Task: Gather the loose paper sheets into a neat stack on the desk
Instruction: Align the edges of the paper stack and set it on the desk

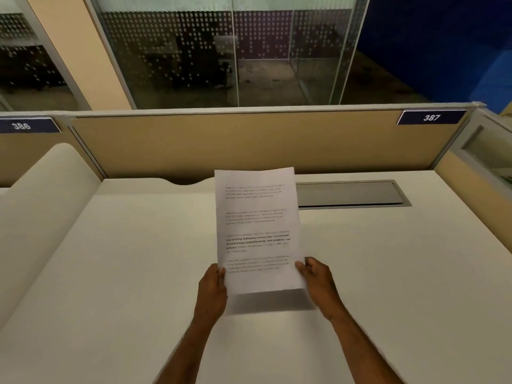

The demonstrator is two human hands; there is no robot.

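Observation:
White paper sheets with printed text stand upright in the middle of the view, lifted just above the white desk. A dark shadow lies on the desk below their bottom edge. My left hand pinches the lower left edge of the sheets. My right hand pinches the lower right edge. How many sheets are in the bundle cannot be told. No other loose sheet shows on the desk.
A grey cable hatch is set into the desk at the back right. A tan partition with number plates 386 and 387 closes the back. A rounded cream divider rises on the left.

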